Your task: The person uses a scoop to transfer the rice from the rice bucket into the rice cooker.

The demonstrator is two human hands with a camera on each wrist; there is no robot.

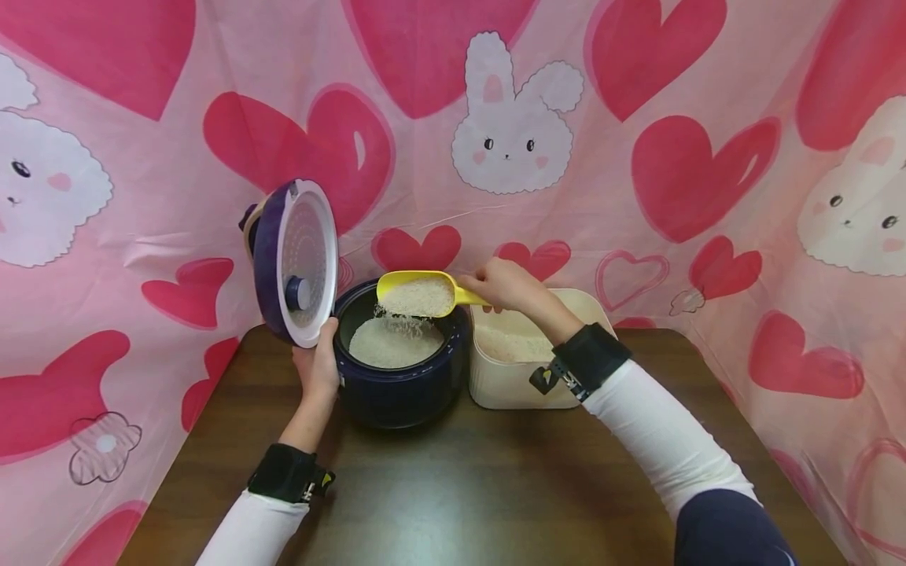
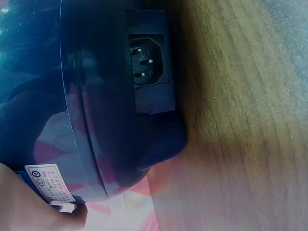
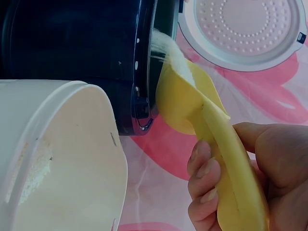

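My right hand (image 1: pixel 506 284) grips the handle of a yellow scoop (image 3: pixel 236 168) loaded with rice (image 1: pixel 418 297). The scoop is tipped over the dark blue rice cooker (image 1: pixel 403 401), and grains stream off its front edge onto the heap of rice (image 1: pixel 389 343) inside. In the right wrist view, my fingers curl round the handle from below. At the cooker's left, my left hand (image 1: pixel 317 368) holds the lower edge of the lid (image 1: pixel 307 244), thumb on its pale inner side. The lid stands upright, its inside turned to the right. Most left fingers are hidden behind it.
A cream bin (image 1: pixel 524 385) with rice in it stands right beside the cooker. Both are at the back of the brown wooden table (image 1: pixel 495 487), close to a pink heart-patterned cloth (image 1: pixel 425 173). The cooker's power socket (image 2: pixel 147 60) faces the left wrist camera.
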